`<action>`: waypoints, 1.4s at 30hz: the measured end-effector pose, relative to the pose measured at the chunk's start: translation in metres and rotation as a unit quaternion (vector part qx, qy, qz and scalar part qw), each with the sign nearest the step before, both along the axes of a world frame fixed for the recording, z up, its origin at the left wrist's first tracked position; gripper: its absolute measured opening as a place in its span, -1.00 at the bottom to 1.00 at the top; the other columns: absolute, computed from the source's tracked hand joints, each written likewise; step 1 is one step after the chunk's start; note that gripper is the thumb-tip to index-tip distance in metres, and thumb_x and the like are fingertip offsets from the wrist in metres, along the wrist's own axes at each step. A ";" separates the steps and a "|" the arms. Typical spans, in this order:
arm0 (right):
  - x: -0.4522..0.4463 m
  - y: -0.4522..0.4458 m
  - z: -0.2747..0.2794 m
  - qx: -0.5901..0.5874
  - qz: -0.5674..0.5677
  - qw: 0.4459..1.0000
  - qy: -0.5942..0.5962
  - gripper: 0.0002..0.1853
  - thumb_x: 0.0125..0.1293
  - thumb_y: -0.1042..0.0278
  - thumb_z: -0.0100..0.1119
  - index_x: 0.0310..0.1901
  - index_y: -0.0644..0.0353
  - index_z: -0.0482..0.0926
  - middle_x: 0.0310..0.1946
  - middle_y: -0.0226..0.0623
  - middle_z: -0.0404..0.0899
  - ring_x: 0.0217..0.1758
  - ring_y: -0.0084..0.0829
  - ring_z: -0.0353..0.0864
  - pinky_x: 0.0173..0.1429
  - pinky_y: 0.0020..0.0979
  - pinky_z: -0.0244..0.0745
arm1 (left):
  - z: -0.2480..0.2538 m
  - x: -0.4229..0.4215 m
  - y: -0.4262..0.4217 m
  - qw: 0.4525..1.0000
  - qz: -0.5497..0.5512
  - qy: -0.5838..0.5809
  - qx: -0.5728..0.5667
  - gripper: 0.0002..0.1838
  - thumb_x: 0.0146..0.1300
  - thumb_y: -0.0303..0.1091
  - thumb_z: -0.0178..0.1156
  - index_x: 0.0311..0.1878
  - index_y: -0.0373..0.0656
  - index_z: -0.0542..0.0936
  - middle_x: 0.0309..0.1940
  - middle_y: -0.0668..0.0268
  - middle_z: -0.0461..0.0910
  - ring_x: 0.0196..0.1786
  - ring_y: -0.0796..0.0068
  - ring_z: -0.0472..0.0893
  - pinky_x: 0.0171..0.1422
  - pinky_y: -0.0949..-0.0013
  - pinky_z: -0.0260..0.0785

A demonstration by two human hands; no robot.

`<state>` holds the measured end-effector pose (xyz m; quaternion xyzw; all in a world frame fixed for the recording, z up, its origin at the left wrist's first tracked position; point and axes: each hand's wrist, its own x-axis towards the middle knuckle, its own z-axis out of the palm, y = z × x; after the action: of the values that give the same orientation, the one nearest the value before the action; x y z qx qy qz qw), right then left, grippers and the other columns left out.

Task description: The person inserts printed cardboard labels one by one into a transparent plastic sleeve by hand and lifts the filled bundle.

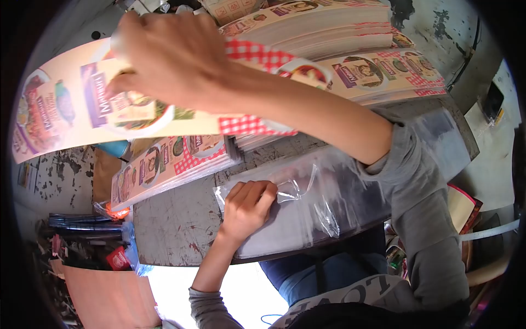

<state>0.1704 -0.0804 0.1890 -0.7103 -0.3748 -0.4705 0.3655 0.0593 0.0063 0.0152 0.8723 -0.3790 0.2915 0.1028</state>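
Note:
My right hand (175, 60) is raised at the upper left, its fingers closed on a long printed paper strip (203, 122) with food pictures and a red checked pattern. The strip bends and hangs above the table. My left hand (247, 209) is closed in a loose fist on the near left end of a pile of clear plastic sleeves (350, 197). A crinkled edge of film shows beside its fingers, and whatever they pinch is hidden. Under the strip lies a stack of similar printed strips (175, 162), partly covered by it.
Tall stacks of printed strips (329, 35) stand at the back, with another stack (383, 74) in front of them. The worn grey table (175, 230) has a curved front edge. Cluttered items lie at lower left, beside an orange-brown panel (109, 296). A dark phone-like object (493, 101) sits far right.

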 end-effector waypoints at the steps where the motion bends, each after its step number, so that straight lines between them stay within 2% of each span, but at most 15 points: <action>1: -0.002 0.011 0.002 0.036 0.025 0.999 -0.009 -0.39 -0.12 -0.06 0.38 -0.39 0.47 0.47 -0.65 -0.06 0.54 -0.58 -0.23 0.60 -0.50 -0.25 0.45 | 0.000 0.000 0.000 1.000 0.004 0.001 0.000 -0.79 -0.09 -0.49 0.21 -0.32 -0.15 0.46 -0.48 0.37 0.51 -0.53 0.46 0.48 -0.41 0.43 0.29; 7: -0.012 0.033 0.006 0.079 0.075 0.993 0.035 -0.48 -0.07 0.07 0.39 -0.43 0.49 0.47 -0.70 -0.03 0.53 -0.64 -0.23 0.59 -0.60 -0.29 0.43 | 0.000 -0.005 0.000 0.998 0.026 -0.036 0.041 -0.81 -0.07 -0.50 0.15 -0.31 -0.13 0.46 -0.51 0.40 0.49 -0.57 0.53 0.46 -0.48 0.46 0.27; 13: -0.007 0.018 -0.040 -0.067 0.088 0.986 0.127 -0.49 -0.01 0.08 0.35 -0.36 0.48 0.46 -0.67 -0.02 0.54 -0.65 -0.23 0.59 -0.58 -0.28 0.44 | -0.003 -0.006 0.004 0.998 0.066 -0.011 0.009 -0.77 -0.03 -0.48 0.18 -0.23 -0.14 0.49 -0.64 0.38 0.42 -0.63 0.49 0.41 -0.52 0.41 0.23; 15: -0.004 0.007 -0.057 -0.100 0.071 0.985 0.119 -0.49 0.01 0.04 0.33 -0.35 0.44 0.45 -0.68 -0.04 0.53 -0.64 -0.25 0.58 -0.57 -0.30 0.45 | -0.004 -0.005 0.004 0.994 0.099 -0.020 -0.040 -0.75 -0.05 -0.58 0.21 -0.26 -0.15 0.46 -0.65 0.35 0.48 -0.64 0.36 0.46 -0.52 0.35 0.26; 16: -0.004 -0.002 -0.060 -0.102 0.072 0.985 0.120 -0.49 0.01 0.04 0.33 -0.35 0.44 0.45 -0.68 -0.04 0.53 -0.64 -0.25 0.58 -0.57 -0.30 0.45 | -0.002 -0.005 0.003 0.994 0.097 -0.029 -0.034 -0.77 -0.01 -0.53 0.26 -0.26 -0.17 0.46 -0.67 0.35 0.46 -0.66 0.34 0.44 -0.54 0.34 0.25; 18: -0.002 -0.024 -0.062 -0.193 0.050 0.955 0.219 -0.48 -0.02 0.05 0.33 -0.30 0.43 0.48 -0.58 -0.06 0.57 -0.51 -0.18 0.62 -0.41 -0.22 0.49 | 0.000 -0.006 0.002 0.993 0.108 -0.042 -0.032 -0.78 -0.01 -0.46 0.29 -0.29 -0.16 0.46 -0.70 0.36 0.45 -0.68 0.35 0.43 -0.55 0.35 0.25; 22: 0.009 -0.069 -0.081 -0.228 0.028 0.944 0.237 -0.49 -0.04 0.00 0.33 -0.32 0.37 0.47 -0.60 -0.07 0.56 -0.52 -0.16 0.60 -0.41 -0.18 0.47 | 0.003 -0.008 0.000 0.986 0.157 -0.053 -0.025 -0.74 -0.01 -0.26 0.36 -0.45 -0.13 0.45 -0.76 0.41 0.41 -0.74 0.38 0.39 -0.58 0.37 0.23; 24: 0.008 -0.095 -0.087 -0.273 -0.018 0.922 0.274 -0.47 -0.06 -0.07 0.32 -0.33 0.32 0.46 -0.57 -0.09 0.56 -0.49 -0.17 0.61 -0.38 -0.16 0.46 | 0.004 -0.007 0.002 0.983 0.174 -0.043 -0.032 -0.72 -0.01 -0.24 0.36 -0.50 -0.12 0.44 -0.78 0.41 0.41 -0.75 0.39 0.39 -0.59 0.37 0.23; 26: 0.016 -0.123 -0.108 -0.273 -0.034 0.937 0.215 -0.46 -0.07 -0.10 0.32 -0.32 0.28 0.47 -0.55 -0.10 0.56 -0.45 -0.15 0.59 -0.35 -0.18 0.44 | 0.007 -0.005 0.005 0.976 0.216 -0.032 -0.024 -0.67 -0.02 -0.17 0.36 -0.57 -0.10 0.41 -0.78 0.42 0.41 -0.75 0.41 0.41 -0.59 0.38 0.25; 28: 0.012 -0.152 -0.112 -0.310 -0.038 0.914 0.261 -0.44 -0.12 -0.13 0.34 -0.31 0.25 0.48 -0.50 -0.10 0.54 -0.40 -0.14 0.57 -0.31 -0.20 0.42 | 0.010 -0.002 0.013 0.968 0.247 -0.025 -0.034 -0.66 -0.02 -0.15 0.36 -0.57 -0.10 0.41 -0.77 0.42 0.42 -0.74 0.41 0.43 -0.59 0.39 0.26; 30: 0.012 -0.180 -0.113 -0.328 -0.031 0.884 0.333 -0.43 -0.15 -0.13 0.35 -0.32 0.25 0.48 -0.48 -0.09 0.53 -0.40 -0.12 0.54 -0.30 -0.23 0.38 | 0.014 0.001 0.022 0.958 0.285 -0.017 -0.031 -0.62 -0.06 -0.05 0.36 -0.57 -0.09 0.41 -0.78 0.43 0.42 -0.73 0.42 0.47 -0.59 0.41 0.28; 35: 0.025 -0.234 -0.118 -0.310 -0.006 0.892 0.330 -0.42 -0.20 -0.07 0.41 -0.33 0.29 0.47 -0.49 -0.07 0.50 -0.41 -0.13 0.51 -0.30 -0.25 0.33 | 0.019 0.007 0.040 0.954 0.296 -0.042 -0.020 -0.53 -0.14 0.10 0.34 -0.63 -0.05 0.37 -0.81 0.48 0.37 -0.75 0.46 0.44 -0.57 0.45 0.25; 37: 0.029 -0.239 -0.118 -0.300 0.003 0.894 0.333 -0.43 -0.21 -0.04 0.42 -0.34 0.30 0.47 -0.50 -0.06 0.49 -0.41 -0.13 0.50 -0.28 -0.25 0.32 | 0.024 0.009 0.050 0.967 0.251 0.010 -0.027 -0.53 -0.17 0.13 0.33 -0.60 -0.06 0.41 -0.79 0.48 0.38 -0.72 0.47 0.44 -0.54 0.44 0.24; 41: 0.027 -0.238 -0.121 -0.280 0.023 0.906 0.317 -0.45 -0.25 0.00 0.45 -0.38 0.30 0.46 -0.53 -0.07 0.46 -0.44 -0.16 0.47 -0.33 -0.27 0.30 | 0.034 0.009 0.059 0.978 0.177 0.074 -0.077 -0.70 -0.14 -0.20 0.41 -0.53 -0.11 0.46 -0.67 0.40 0.45 -0.58 0.43 0.48 -0.35 0.36 0.27; 42: 0.026 -0.238 -0.117 -0.285 0.007 0.906 0.313 -0.45 -0.25 0.00 0.45 -0.39 0.29 0.46 -0.53 -0.08 0.46 -0.46 -0.17 0.47 -0.34 -0.28 0.30 | 0.040 0.005 0.061 0.971 0.189 0.116 -0.092 -0.75 -0.17 -0.39 0.39 -0.51 -0.14 0.47 -0.58 0.33 0.49 -0.43 0.35 0.52 -0.26 0.32 0.29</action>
<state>0.1962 -0.3183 0.0724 -0.8923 -0.3644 -0.0940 0.2492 0.0645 0.0669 0.0553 0.9428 -0.1638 0.2358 0.1693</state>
